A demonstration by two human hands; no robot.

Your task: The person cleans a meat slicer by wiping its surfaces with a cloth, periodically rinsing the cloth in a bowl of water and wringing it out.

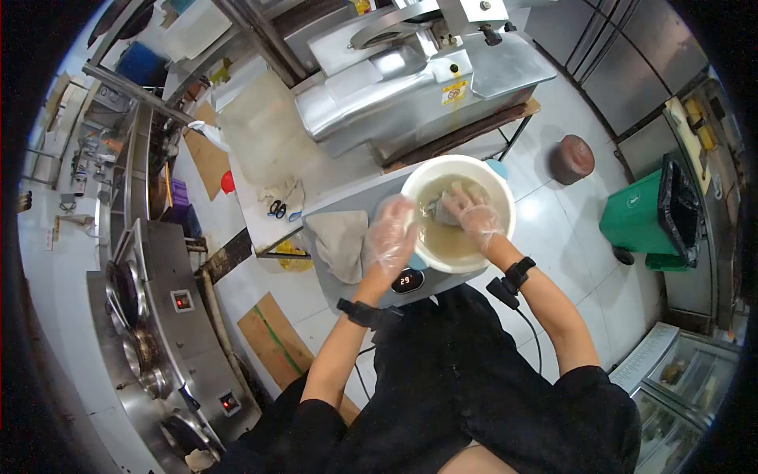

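A white round basin (507, 189) holds cloudy, pale brownish water. My right hand (471, 215), in a clear plastic glove, reaches into it with fingers apart over a pale thing in the water (444, 215) that I cannot make out. Also gloved, my left hand (390, 237) is at the basin's left rim, slightly blurred. Its fingers look stretched out, with nothing visible in them. A beige cloth (339, 245) lies just left of that hand. Below the basin, a small display (407, 280) reads 29.
A large metal machine (387, 87) stands beyond the basin. Black-handled scissors (276, 208) lie on the white table at left. On the tiled floor to the right are a brown round block (572, 159) and a green bin (636, 212). Stove units (185, 316) line the left.
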